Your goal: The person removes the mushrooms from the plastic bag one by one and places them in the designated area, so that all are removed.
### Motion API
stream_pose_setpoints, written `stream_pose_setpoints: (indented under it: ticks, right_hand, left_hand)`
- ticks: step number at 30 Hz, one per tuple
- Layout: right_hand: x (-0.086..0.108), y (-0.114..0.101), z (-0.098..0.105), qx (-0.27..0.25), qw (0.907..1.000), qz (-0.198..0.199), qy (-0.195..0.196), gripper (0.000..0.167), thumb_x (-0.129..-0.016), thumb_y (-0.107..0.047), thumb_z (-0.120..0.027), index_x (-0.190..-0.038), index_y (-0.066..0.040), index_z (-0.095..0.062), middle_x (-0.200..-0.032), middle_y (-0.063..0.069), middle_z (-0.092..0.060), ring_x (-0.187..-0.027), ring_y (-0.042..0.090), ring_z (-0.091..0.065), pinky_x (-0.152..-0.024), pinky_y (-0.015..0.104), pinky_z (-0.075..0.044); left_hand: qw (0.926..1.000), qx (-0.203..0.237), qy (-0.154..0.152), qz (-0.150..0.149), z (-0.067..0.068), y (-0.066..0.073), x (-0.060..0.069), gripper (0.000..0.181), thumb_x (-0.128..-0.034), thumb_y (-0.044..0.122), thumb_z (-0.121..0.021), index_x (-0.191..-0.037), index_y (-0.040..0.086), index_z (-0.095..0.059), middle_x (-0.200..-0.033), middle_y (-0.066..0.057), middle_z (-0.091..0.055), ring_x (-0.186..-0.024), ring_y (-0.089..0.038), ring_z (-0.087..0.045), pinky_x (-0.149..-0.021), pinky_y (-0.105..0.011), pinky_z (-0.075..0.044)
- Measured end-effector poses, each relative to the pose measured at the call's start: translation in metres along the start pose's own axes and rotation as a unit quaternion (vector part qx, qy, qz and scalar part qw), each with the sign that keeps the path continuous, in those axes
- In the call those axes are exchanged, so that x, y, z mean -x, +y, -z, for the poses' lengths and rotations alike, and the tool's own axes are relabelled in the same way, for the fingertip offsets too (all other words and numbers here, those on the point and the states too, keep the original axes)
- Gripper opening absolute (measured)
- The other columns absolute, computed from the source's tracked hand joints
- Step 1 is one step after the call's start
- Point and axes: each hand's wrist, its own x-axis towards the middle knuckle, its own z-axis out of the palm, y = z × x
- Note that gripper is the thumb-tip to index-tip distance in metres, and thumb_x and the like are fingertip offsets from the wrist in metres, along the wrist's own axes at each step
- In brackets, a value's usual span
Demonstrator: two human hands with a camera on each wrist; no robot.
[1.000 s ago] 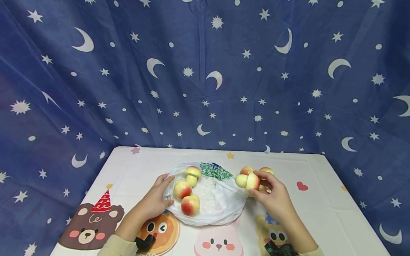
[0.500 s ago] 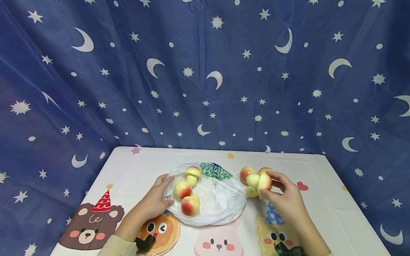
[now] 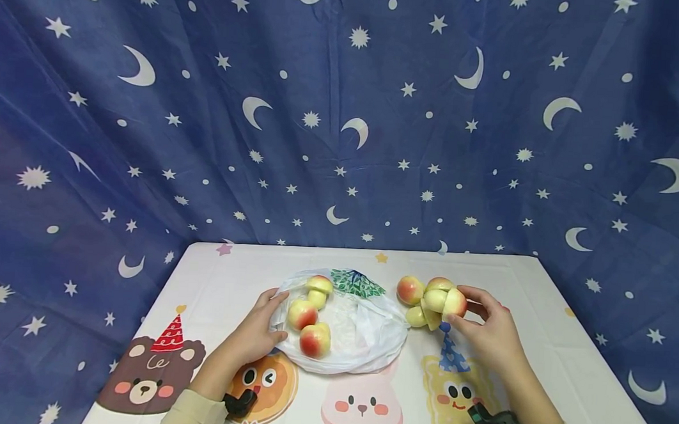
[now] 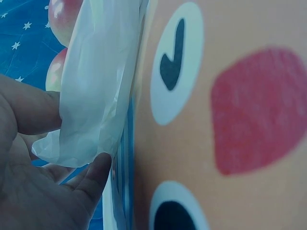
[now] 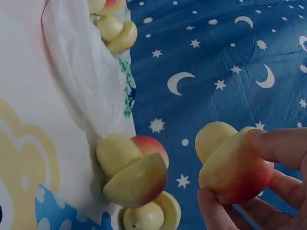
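Observation:
My right hand (image 3: 491,329) pinches a toy mushroom (image 5: 237,167) with a red-and-yellow cap and a pale yellow stem, thumb and fingers on the cap. Just left of it lies a group of similar mushrooms (image 3: 409,290), partly overlapped by the held one in the head view. My left hand (image 3: 260,328) holds the left edge of a white plastic bag (image 3: 342,321); the left wrist view has the bag's film (image 4: 98,76) between the fingers. Three mushrooms (image 3: 315,340) sit in the bag's open mouth at its left side.
A white tablecloth (image 3: 245,258) with printed cartoon animals covers the table. Behind it hangs a blue curtain (image 3: 345,110) with moons and stars. Green print (image 3: 357,283) marks the bag's far edge, and its right side lies close to the mushroom group.
My right hand has moved to the right with its mushroom, away from the bag, uncovering more of the mushroom group. My left hand and the bag have stayed in place.

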Motion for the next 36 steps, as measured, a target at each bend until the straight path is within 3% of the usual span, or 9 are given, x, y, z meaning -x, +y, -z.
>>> stream_pose_setpoints:
  ticks: [24, 27, 32, 36]
  right_hand:
    - [-0.002, 0.035, 0.007, 0.016, 0.9992, -0.026, 0.024, 0.059, -0.092, -0.019, -0.086, -0.145, -0.006, -0.062, -0.145, 0.018, -0.066, -0.108, -0.019, -0.054, -0.084, 0.005, -0.051]
    - [-0.004, 0.040, 0.007, 0.022, 0.9988, -0.038, 0.022, 0.061, -0.092, -0.022, -0.087, -0.146, -0.007, -0.062, -0.146, 0.018, -0.065, -0.115, -0.005, -0.061, -0.084, 0.005, -0.050]
    - [-0.004, 0.047, 0.005, 0.025, 0.9976, -0.064, 0.012, 0.066, -0.092, -0.026, -0.087, -0.148, -0.006, -0.059, -0.149, 0.022, -0.063, -0.130, 0.037, -0.065, -0.082, 0.003, -0.047]
    - [-0.005, 0.053, 0.004, 0.030, 0.9965, -0.078, 0.002, 0.069, -0.093, -0.027, -0.087, -0.150, -0.005, -0.057, -0.151, 0.024, -0.059, -0.134, 0.046, -0.063, -0.082, 0.002, -0.044]
  left_hand:
    - [0.9999, 0.003, 0.006, -0.009, -0.001, -0.002, 0.000, 0.085, -0.0892, 0.000, -0.080, -0.165, 0.009, -0.042, -0.174, -0.017, -0.029, -0.159, -0.045, -0.037, -0.130, -0.064, -0.030]
    - [1.0000, 0.001, 0.006, -0.008, 0.000, -0.002, 0.000, 0.085, -0.0897, 0.000, -0.080, -0.165, 0.009, -0.041, -0.174, -0.017, -0.028, -0.159, -0.045, -0.036, -0.130, -0.064, -0.030]
    - [1.0000, 0.001, 0.004, -0.006, 0.000, -0.002, 0.000, 0.085, -0.0905, 0.001, -0.080, -0.165, 0.010, -0.041, -0.174, -0.016, -0.028, -0.159, -0.045, -0.037, -0.130, -0.064, -0.031]
    - [1.0000, 0.002, 0.004, -0.006, 0.000, -0.001, 0.000, 0.084, -0.0905, 0.001, -0.080, -0.165, 0.010, -0.042, -0.174, -0.016, -0.028, -0.159, -0.045, -0.037, -0.130, -0.063, -0.031]
